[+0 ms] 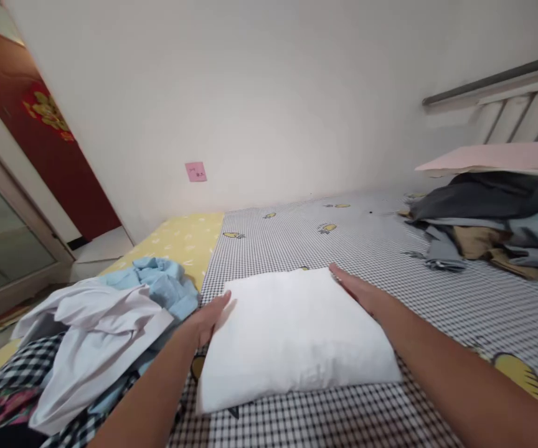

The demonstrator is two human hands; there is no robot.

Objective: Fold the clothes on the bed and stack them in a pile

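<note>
The person's left hand [206, 318] and right hand [360, 294] are both open, fingers flat and extended, resting against opposite sides of a white folded cloth bundle [292, 339]. Neither hand is closed and nothing is gripped. The bundle lies between the 2 hands on a black-and-white gingham bed sheet [418, 317] with a yellow fruit print, at the end nearest the camera. It is squared into a rough rectangle, so this 1 piece looks done. Just left of it, a crumpled white shirt [91, 330] and a crumpled light blue shirt [166, 289] sit unfolded on a black-and-white checked cloth [21, 373]; these look left to do. Further along the bed on the right, a dark grey cloth [488, 196] and a tan cloth [477, 242] lie in a loose pile under a flat pale pink board [497, 157]; that pile also looks unfinished. A small pink paper note [196, 172] on the white wall [273, 93] has tiny marks, too small to read. A gold ornament [47, 111] hangs on a red door [63, 180]. No brands readable.
</note>
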